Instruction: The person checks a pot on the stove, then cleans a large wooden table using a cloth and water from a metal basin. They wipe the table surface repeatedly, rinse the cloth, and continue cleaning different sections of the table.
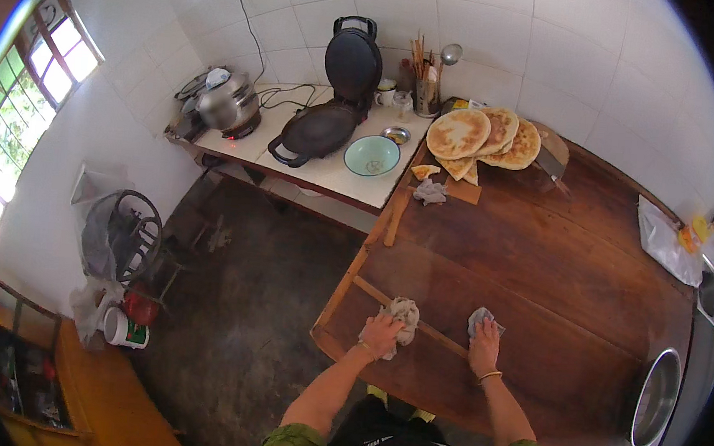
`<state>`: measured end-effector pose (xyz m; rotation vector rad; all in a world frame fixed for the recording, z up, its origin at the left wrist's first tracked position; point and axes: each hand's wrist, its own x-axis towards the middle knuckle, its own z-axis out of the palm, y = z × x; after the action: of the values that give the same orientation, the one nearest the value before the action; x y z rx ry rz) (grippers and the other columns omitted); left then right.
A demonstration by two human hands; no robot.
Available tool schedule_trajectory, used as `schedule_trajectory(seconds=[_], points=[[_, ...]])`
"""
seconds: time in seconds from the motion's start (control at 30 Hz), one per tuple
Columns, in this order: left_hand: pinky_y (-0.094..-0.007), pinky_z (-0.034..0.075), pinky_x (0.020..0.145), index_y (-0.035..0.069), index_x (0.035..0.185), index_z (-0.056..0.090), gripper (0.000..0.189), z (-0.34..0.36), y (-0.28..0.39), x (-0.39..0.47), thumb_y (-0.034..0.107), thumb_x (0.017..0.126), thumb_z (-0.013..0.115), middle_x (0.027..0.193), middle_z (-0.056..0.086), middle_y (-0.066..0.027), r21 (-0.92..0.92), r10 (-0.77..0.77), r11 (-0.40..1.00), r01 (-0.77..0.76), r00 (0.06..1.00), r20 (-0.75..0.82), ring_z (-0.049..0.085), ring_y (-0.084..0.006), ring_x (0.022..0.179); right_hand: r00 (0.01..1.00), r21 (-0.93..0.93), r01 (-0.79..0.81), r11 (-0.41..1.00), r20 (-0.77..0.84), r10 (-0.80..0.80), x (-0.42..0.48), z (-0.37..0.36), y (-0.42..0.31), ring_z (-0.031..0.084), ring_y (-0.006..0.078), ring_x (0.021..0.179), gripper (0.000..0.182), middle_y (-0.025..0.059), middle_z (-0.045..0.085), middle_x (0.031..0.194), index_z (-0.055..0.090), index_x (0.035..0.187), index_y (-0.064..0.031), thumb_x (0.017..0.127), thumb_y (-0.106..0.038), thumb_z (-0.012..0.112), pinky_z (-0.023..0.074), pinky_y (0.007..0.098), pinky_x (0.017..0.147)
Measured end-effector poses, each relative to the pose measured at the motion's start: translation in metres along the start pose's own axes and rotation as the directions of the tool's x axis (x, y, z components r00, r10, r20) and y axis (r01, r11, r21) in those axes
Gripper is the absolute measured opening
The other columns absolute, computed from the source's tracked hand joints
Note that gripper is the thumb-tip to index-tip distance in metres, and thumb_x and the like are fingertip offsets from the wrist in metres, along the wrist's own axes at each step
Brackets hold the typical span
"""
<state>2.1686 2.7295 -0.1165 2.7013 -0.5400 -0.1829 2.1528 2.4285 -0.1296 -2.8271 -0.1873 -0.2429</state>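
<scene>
My left hand (pixel 379 337) is closed over a crumpled beige cloth (pixel 405 315) near the front left of the brown wooden tabletop (pixel 553 282). A smaller grey cloth (pixel 480 317) is bunched under the fingers of my right hand (pixel 484 351), farther right on the same surface. A long thin rolling pin (pixel 442 340) lies slantwise on the wood. The beige cloth covers part of the pin, and its right end comes close to my right hand.
Flatbreads (pixel 458 135) are stacked at the back beside a cleaver (pixel 550 163). Another grey rag (pixel 430 192) and a wooden stick (pixel 397 217) lie nearer. On the side counter are an open electric griddle (pixel 319 133), an enamel bowl (pixel 371 156) and a pot (pixel 231 103). A metal basin (pixel 637 402) stands right.
</scene>
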Motion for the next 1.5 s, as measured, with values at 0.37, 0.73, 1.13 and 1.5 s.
schedule_trajectory(seconds=[0.37,0.73,1.13,1.5], points=[[-0.0459,0.045,0.075,0.012,0.108,0.056,0.035,-0.042,-0.021,0.029,0.027,0.078,0.061,0.094,0.058,-0.013,-0.228,0.164,0.955,-0.19,0.978,-0.131,0.056,-0.0345,0.086,0.964,0.2,-0.221,0.955,-0.101,0.244,-0.024,0.041,-0.019,0.052,0.0326,0.1,0.025,0.0159,0.056,0.108,0.061,0.098,-0.0026,0.073,0.0,0.058,0.0435,0.0434,0.086],[-0.044,0.035,0.099,0.01,0.113,0.053,0.044,-0.027,0.002,0.054,0.021,0.073,0.068,0.123,0.045,-0.0165,0.168,0.258,0.961,-0.219,0.929,-0.264,0.038,-0.0367,0.122,0.634,0.939,-0.342,-0.04,0.262,0.728,-0.004,0.005,-0.06,0.059,0.0148,0.069,0.024,0.0049,0.063,0.089,0.063,0.105,0.0043,0.082,0.001,0.056,0.0482,0.027,0.061],[-0.0428,0.037,0.099,0.002,0.124,0.043,0.055,0.017,0.15,0.073,0.004,0.072,0.064,0.121,0.047,-0.019,-0.523,0.3,0.794,-0.31,0.948,-0.107,0.045,-0.0377,0.115,0.754,0.947,-0.29,-0.139,0.315,0.577,-0.033,-0.07,0.011,0.059,0.0133,0.082,0.022,0.0029,0.063,0.091,0.062,0.101,0.0036,0.082,0.006,0.051,0.0476,0.0267,0.077],[-0.043,0.04,0.094,0.0,0.113,0.054,0.042,0.031,0.193,0.05,0.013,0.075,0.065,0.115,0.054,-0.0199,-0.468,0.11,0.88,-0.086,0.994,0.025,0.049,-0.0372,0.111,0.793,0.864,-0.215,-0.455,0.427,0.435,-0.057,-0.115,0.053,0.06,0.0171,0.095,0.028,0.0087,0.063,0.104,0.06,0.11,0.0061,0.084,0.001,0.05,0.0486,0.0312,0.084]])
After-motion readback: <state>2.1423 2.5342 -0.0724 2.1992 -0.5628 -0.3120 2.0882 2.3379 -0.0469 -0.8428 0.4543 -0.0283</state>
